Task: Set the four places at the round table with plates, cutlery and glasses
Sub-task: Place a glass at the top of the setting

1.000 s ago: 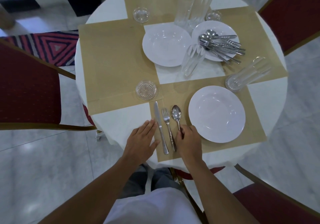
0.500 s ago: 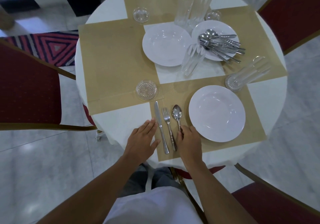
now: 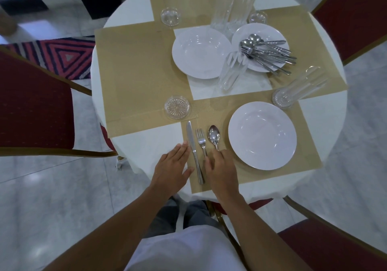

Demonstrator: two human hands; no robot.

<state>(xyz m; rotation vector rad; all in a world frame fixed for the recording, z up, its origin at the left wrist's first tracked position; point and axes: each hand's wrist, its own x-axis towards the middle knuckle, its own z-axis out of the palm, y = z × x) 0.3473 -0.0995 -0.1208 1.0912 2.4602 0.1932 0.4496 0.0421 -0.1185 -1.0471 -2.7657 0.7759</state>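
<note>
At bottom centre, left hand [image 3: 171, 166] lies flat by knife [image 3: 193, 147]; right hand [image 3: 222, 170] hides fork [image 3: 201, 140] and spoon [image 3: 214, 134] handles, grip unclear. Nudge them parallel, level.

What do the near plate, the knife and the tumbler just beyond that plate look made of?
Near plate: glossy white with soft highlights in the well; ceramic or melamine, the look does not say which.
Knife: polished metal with a bright grey sheen, probably stainless steel.
Tumbler: clear, ribbed walls, thick base; glass or hard clear plastic, cannot tell.
</note>
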